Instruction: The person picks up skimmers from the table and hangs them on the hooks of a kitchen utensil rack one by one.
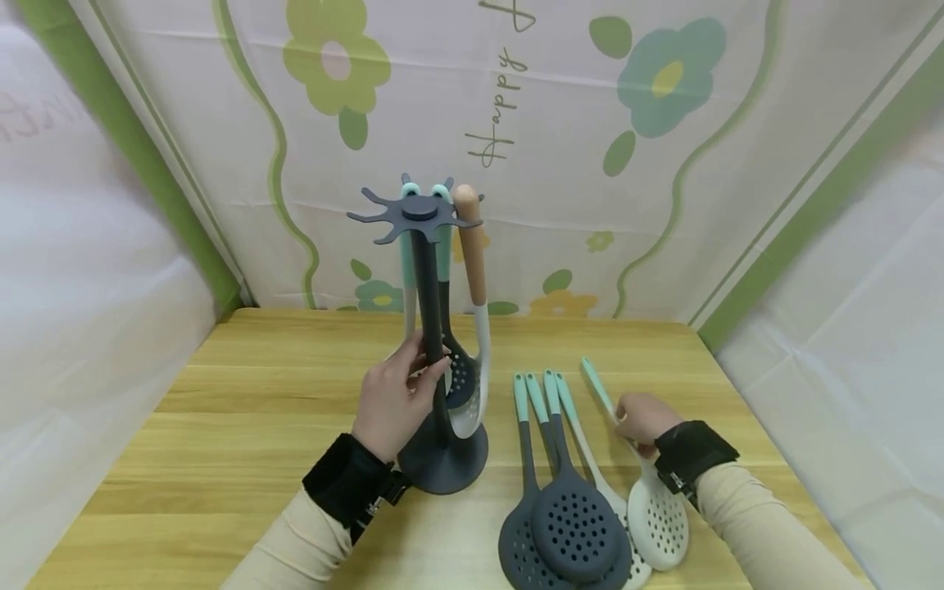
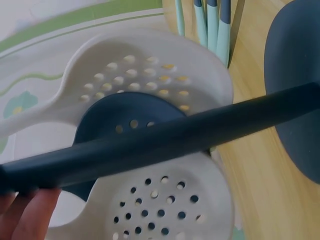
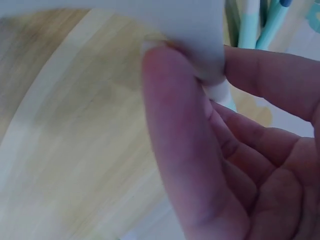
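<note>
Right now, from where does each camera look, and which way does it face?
Head: worn on the head, faces forward and down at the stand and tabletop; left hand, right hand and sleeves show.
Left wrist: on that wrist, faces the stand's pole and hanging perforated utensils; only fingers show, at lower left.
Right wrist: on that wrist, faces the pale skimmer over the tabletop; the right hand's fingers show close up.
Shared: head and left wrist views both show the pole.

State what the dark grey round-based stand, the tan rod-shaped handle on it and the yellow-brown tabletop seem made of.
Dark grey stand: probably matte plastic, given its even colour; coated metal is possible.
Tan handle: perhaps smooth wood, by its warm tone; grain is indistinct.
Yellow-brown tabletop: wood or wood-look laminate, slightly glossy, by its streaky grain and sheen.
</note>
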`<state>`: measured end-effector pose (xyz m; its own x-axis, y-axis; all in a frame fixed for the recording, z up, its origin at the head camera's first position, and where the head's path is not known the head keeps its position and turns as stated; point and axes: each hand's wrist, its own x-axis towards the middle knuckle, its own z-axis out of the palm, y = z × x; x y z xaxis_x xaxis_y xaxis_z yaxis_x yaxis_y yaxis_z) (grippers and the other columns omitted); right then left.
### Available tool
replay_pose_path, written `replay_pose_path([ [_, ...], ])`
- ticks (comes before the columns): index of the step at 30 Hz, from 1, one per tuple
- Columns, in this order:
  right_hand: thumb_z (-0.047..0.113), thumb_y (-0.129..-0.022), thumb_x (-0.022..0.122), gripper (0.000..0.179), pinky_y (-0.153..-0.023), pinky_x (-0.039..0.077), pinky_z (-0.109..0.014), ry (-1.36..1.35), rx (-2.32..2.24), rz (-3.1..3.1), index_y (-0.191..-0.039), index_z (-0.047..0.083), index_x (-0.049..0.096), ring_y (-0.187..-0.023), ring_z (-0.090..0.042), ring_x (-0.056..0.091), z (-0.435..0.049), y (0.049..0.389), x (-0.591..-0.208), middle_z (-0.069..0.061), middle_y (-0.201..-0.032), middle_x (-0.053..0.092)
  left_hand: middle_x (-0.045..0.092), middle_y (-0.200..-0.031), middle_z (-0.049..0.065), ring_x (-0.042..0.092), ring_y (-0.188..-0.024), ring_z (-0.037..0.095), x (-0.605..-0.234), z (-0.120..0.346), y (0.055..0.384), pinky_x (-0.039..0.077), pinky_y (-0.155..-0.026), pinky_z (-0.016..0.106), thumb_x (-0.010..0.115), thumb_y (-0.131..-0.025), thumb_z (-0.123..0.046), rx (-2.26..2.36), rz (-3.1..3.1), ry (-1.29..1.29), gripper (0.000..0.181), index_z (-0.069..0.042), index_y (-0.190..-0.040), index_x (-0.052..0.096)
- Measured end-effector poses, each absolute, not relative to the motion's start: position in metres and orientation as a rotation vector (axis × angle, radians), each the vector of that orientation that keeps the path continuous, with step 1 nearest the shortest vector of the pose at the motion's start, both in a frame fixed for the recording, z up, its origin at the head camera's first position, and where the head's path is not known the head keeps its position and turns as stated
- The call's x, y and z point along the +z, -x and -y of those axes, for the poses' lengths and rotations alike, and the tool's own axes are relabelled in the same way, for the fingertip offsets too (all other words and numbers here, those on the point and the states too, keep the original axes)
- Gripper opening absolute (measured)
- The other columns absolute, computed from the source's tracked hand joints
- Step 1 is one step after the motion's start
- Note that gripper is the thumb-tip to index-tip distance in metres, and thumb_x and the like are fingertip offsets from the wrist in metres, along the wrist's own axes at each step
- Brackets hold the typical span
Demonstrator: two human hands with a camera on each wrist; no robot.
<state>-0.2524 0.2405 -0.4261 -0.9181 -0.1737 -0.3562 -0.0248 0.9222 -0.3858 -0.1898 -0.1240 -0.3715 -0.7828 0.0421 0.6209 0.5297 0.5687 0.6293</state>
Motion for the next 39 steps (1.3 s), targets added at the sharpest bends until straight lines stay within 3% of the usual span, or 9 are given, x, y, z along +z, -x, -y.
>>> replay_pose_path([
  [12,0.003,-0.09,0.063,0.034,-0.045,0.053,-0.027,0.202,-0.58,-2.741,-0.118,-0.015,0.055,-0.048,-0.016,0.057,-0.241,0.248,-0.418,-0.016,-0.086,0.064,0.073,-0.109,0.015,0.073,-0.099,0.028,-0.356,0.149,0.2,0.062,-0.079,0.035,0.067,-0.094,-0.007,-1.34,2.436,0.688,0.027,-0.003,-0.119,0.059],
  [17,0.003,-0.092,0.06,0.036,-0.047,0.054,-0.027,0.214,-0.561,-2.754,-0.121,-0.016,0.053,-0.05,-0.015,0.058,-0.243,0.251,-0.412,-0.012,-0.075,0.061,0.071,-0.116,0.014,0.072,-0.104,0.027,-0.348,0.155,0.203,0.06,-0.087,0.039,0.063,-0.097,-0.009,-1.433,2.46,0.777,0.026,-0.005,-0.123,0.059],
  [23,0.003,-0.092,0.056,0.036,-0.046,0.05,-0.025,0.235,-0.585,-2.781,-0.123,-0.014,0.053,-0.046,-0.013,0.053,-0.242,0.254,-0.407,-0.002,-0.056,0.052,0.064,-0.13,0.017,0.067,-0.114,0.031,-0.338,0.158,0.206,0.057,-0.095,0.039,0.059,-0.097,0.0,-1.58,2.454,0.872,0.043,-0.005,-0.139,0.049],
  [27,0.005,-0.093,0.054,0.036,-0.046,0.044,-0.025,0.248,-0.58,-2.797,-0.125,-0.012,0.053,-0.043,-0.012,0.048,-0.239,0.253,-0.403,0.001,-0.051,0.047,0.065,-0.125,0.019,0.068,-0.112,0.032,-0.335,0.158,0.208,0.057,-0.094,0.037,0.059,-0.096,0.004,-1.605,2.456,0.887,0.042,-0.001,-0.137,0.05],
  [31,0.005,-0.094,0.052,0.037,-0.047,0.042,-0.025,0.259,-0.577,-2.809,-0.127,-0.012,0.052,-0.043,-0.012,0.047,-0.235,0.251,-0.4,-0.001,-0.055,0.05,0.068,-0.114,0.019,0.07,-0.104,0.03,-0.335,0.158,0.209,0.059,-0.091,0.035,0.06,-0.095,0.004,-1.573,2.464,0.863,0.034,0.003,-0.129,0.055],
  [39,0.006,-0.094,0.052,0.038,-0.046,0.041,-0.026,0.277,-0.563,-2.841,-0.128,-0.012,0.052,-0.045,-0.012,0.049,-0.232,0.251,-0.396,-0.007,-0.072,0.06,0.071,-0.11,0.018,0.072,-0.101,0.027,-0.337,0.155,0.211,0.059,-0.089,0.037,0.063,-0.093,0.003,-1.462,2.449,0.857,0.031,0.003,-0.124,0.058],
])
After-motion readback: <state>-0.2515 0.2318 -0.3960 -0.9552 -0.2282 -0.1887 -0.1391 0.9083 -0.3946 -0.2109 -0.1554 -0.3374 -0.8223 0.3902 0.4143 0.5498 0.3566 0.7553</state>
